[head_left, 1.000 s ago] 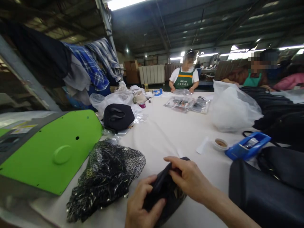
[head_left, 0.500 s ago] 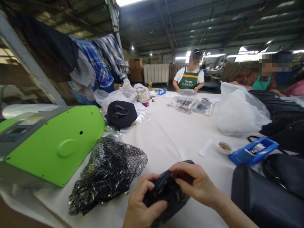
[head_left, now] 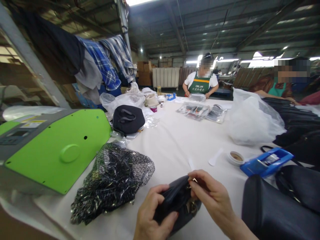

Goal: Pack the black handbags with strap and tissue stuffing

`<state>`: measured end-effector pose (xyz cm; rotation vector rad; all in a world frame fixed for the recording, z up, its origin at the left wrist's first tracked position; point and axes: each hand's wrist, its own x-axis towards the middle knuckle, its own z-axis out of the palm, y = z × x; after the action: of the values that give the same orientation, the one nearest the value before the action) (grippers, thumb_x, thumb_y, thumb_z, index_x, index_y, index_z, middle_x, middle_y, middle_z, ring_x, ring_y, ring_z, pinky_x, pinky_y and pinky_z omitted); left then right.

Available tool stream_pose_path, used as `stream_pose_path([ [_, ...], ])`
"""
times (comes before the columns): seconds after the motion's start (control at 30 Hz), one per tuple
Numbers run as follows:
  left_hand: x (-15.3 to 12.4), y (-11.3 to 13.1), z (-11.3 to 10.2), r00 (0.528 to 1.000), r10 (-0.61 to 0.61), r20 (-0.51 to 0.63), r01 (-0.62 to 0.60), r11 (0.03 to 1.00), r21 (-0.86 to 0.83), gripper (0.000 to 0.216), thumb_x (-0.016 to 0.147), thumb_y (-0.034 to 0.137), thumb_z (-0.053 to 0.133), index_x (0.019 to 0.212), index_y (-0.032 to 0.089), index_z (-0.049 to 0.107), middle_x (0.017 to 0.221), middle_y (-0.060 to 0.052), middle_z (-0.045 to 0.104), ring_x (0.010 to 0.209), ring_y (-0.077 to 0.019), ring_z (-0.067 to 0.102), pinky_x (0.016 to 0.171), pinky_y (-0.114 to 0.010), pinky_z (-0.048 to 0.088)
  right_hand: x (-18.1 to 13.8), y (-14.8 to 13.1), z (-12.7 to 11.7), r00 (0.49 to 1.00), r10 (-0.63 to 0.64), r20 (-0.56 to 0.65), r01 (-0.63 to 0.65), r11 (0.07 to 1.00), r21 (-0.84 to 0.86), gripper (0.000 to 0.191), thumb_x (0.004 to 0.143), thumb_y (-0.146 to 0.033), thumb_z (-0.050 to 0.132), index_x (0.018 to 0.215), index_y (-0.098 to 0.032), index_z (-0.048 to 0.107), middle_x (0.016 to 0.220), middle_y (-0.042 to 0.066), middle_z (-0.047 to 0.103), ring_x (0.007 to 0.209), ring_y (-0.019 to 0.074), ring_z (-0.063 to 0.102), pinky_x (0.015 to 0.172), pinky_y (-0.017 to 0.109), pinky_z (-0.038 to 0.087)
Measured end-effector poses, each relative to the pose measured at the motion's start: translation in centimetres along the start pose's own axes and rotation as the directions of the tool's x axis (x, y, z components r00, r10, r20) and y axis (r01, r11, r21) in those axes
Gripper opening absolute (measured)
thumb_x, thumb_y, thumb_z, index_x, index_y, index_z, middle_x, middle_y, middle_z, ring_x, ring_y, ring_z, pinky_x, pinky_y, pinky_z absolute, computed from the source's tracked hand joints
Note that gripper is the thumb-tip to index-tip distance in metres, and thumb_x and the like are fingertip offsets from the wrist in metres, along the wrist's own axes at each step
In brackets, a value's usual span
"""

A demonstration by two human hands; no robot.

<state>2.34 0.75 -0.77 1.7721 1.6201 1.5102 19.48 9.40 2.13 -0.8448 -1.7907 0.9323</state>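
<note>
A small black bag with metal fittings is held over the near edge of the table, its mouth parted. My left hand wraps round its left side, the thumb lying across the front. At its upper right rim, my right hand pinches the edge beside a shiny metal piece between thumb and fingers. The inside of the bag is dark, so I cannot make out what is in it. To the left of my hands lies a crumpled black-and-white patterned plastic wrapper.
A green and grey machine stands at left. Black bags, a blue tray, a small round tub and a white plastic bag lie at right. A person in a green apron handles clear packaging across the table.
My right hand has shifted slightly right and down, drawing the rim of the bag outward. More of the opening and the metal fittings now show. My left hand keeps its grip.
</note>
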Motion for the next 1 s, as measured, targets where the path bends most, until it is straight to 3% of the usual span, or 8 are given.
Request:
stream_pose_path([
  [0.07,0.1,0.0,-0.1,0.999,0.019,0.026,-0.02,1.0,0.006,0.01,0.071,0.021,0.061,0.076,0.021,0.053,0.106,-0.008,0.064,0.092,-0.0228,0.063,0.078,-0.033,0.053,-0.3,0.3,0.1,0.988,0.148,-0.032,-0.143,0.982,0.127,0.014,0.085,-0.026,0.053,0.095,-0.018,0.056,0.057,-0.002,0.057,0.048,0.0113,0.056,0.045,0.019,0.047],
  [0.17,0.1,-0.4,-0.4,0.992,0.093,0.087,-0.094,0.996,0.009,0.016,0.068,0.02,0.065,0.079,0.021,0.053,0.109,-0.009,0.063,0.094,-0.0235,0.063,0.078,-0.033,0.054,-0.9,0.5,-0.1,0.983,0.185,-0.019,-0.181,0.975,0.13,0.015,0.086,-0.028,0.053,0.096,-0.017,0.057,0.058,-0.002,0.055,0.049,0.0109,0.055,0.046,0.019,0.047],
  [0.3,-0.3,-1.0,-0.1,0.977,0.21,0.044,-0.213,0.973,0.092,0.02,0.072,0.013,0.062,0.087,0.021,0.05,0.108,-0.012,0.064,0.097,-0.0235,0.064,0.079,-0.032,0.055,-1.1,-0.1,-0.1,0.997,-0.048,0.059,0.049,0.999,-0.017,0.019,0.088,-0.019,0.045,0.105,-0.021,0.055,0.077,0.001,0.056,0.06,0.0117,0.056,0.051,0.02,0.049],
  [0.43,-0.4,-0.7,0.9,0.957,0.289,0.015,-0.289,0.955,0.074,0.024,0.076,0.009,0.057,0.095,0.021,0.05,0.103,-0.011,0.066,0.095,-0.0223,0.064,0.079,-0.031,0.055,-0.7,-2.0,1.1,0.9,-0.318,0.3,0.342,0.939,-0.032,0.037,0.085,-0.007,0.039,0.117,-0.024,0.048,0.09,0.005,0.058,0.079,0.0151,0.06,0.068,0.025,0.053],
  [0.53,0.0,-0.1,1.1,0.972,0.234,0.008,-0.234,0.972,-0.012,0.035,0.075,0.009,0.054,0.107,0.021,0.05,0.1,-0.008,0.066,0.092,-0.0206,0.064,0.078,-0.03,0.055,-0.3,-3.1,2.2,0.818,-0.381,0.431,0.401,0.915,0.048,0.045,0.083,-0.004,0.037,0.122,-0.024,0.045,0.103,0.008,0.057,0.092,0.0165,0.059,0.075,0.026,0.053],
  [0.63,0.9,0.5,0.1,0.989,0.107,0.106,-0.086,0.979,-0.185,0.035,0.069,0.007,0.054,0.1,0.022,0.053,0.1,-0.004,0.066,0.087,-0.0181,0.063,0.077,-0.028,0.052,-0.1,-3.1,2.6,0.874,-0.31,0.374,0.317,0.947,0.045,0.036,0.085,-0.006,0.035,0.111,-0.024,0.052,0.093,0.004,0.057,0.084,0.0136,0.059,0.072,0.023,0.051],
  [0.77,2.3,0.9,-2.3,0.932,0.017,0.363,0.101,0.948,-0.303,0.021,0.064,0.009,0.057,0.081,0.02,0.054,0.106,-0.004,0.064,0.093,-0.0185,0.06,0.081,-0.027,0.048,0.0,-2.4,2.4,0.901,-0.255,0.35,0.267,0.964,0.016,0.026,0.087,-0.009,0.037,0.1,-0.024,0.054,0.086,0.001,0.055,0.075,0.0107,0.057,0.066,0.02,0.048],
  [1.0,3.3,0.8,-2.5,0.869,0.259,0.421,-0.257,0.964,-0.062,0.02,0.067,0.013,0.048,0.086,0.015,0.053,0.097,-0.015,0.062,0.09,-0.0235,0.06,0.08,-0.033,0.052,-0.2,-2.3,2.5,0.88,-0.279,0.385,0.3,0.954,0.006,0.026,0.086,-0.007,0.038,0.099,-0.024,0.053,0.091,0.001,0.055,0.081,0.0103,0.057,0.072,0.017,0.047],
])
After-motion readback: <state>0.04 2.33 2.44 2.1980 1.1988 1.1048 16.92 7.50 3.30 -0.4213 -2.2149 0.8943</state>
